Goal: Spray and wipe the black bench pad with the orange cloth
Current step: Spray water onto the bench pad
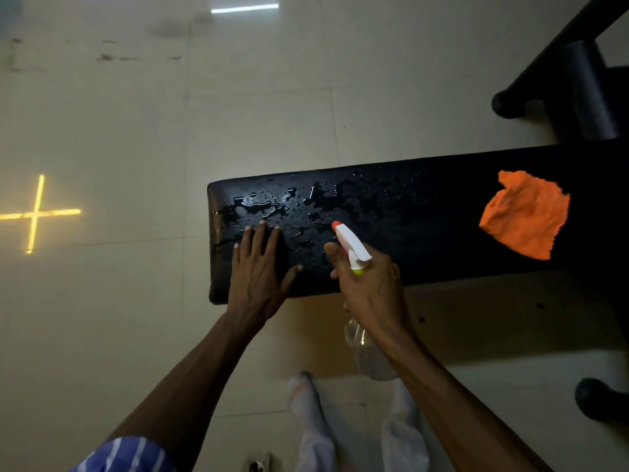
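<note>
The black bench pad (425, 212) runs from the centre to the right edge, with water droplets and puddles spread over its left half. My left hand (260, 270) lies flat on the pad's near left corner, fingers apart, holding nothing. My right hand (369, 284) grips a clear spray bottle (352, 248) by its neck. The white head with its orange nozzle points at the wet patch, and the clear body hangs below my wrist. The orange cloth (526, 214) lies crumpled on the pad's right part, away from both hands.
Pale tiled floor (136, 131) surrounds the bench. Black bench frame parts and a padded roller (592, 93) stand at the top right. A black frame foot (600, 398) sits at the lower right. My legs in light trousers (320, 424) stand just before the pad.
</note>
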`<state>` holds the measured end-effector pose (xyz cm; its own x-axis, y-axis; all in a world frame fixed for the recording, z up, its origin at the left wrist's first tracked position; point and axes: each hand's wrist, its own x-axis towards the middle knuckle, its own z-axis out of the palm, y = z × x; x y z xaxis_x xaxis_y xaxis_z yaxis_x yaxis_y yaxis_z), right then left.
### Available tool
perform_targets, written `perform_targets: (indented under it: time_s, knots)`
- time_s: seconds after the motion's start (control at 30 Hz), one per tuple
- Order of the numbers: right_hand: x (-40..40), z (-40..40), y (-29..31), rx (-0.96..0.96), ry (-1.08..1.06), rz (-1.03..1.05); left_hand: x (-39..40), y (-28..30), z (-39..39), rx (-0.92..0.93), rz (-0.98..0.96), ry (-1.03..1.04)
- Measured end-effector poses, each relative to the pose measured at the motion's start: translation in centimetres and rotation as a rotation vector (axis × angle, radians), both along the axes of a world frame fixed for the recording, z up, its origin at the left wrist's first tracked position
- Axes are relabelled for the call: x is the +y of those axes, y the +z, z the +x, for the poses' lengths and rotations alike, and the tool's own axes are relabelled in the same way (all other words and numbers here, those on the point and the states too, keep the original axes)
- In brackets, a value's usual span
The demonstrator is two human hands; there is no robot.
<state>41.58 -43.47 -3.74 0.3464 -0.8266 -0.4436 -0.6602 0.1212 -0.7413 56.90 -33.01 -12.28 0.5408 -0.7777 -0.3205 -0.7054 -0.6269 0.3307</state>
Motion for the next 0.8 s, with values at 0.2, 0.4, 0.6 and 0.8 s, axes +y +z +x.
perform_targets:
  time_s: [0.2,0.4,0.6,0.8]
  knots:
    - [2.2,2.1,-0.8,0.026,0.061,-0.053,2.5,0.4,1.3,0.042,-0.035,0.06]
    - [5.0,3.2,-1.1,0.011,0.173,-0.014,4.8,0.6,2.3,0.075,-0.048,0.103]
    - [7.6,3.1,-2.4,0.056,0.189,-0.047,6.4,0.6,2.5,0.097,-0.051,0.097]
    - [9.1,1.2,-2.7,0.078,0.209,-0.045,6.8,0.9,1.5,0.115,-0.065,0.114]
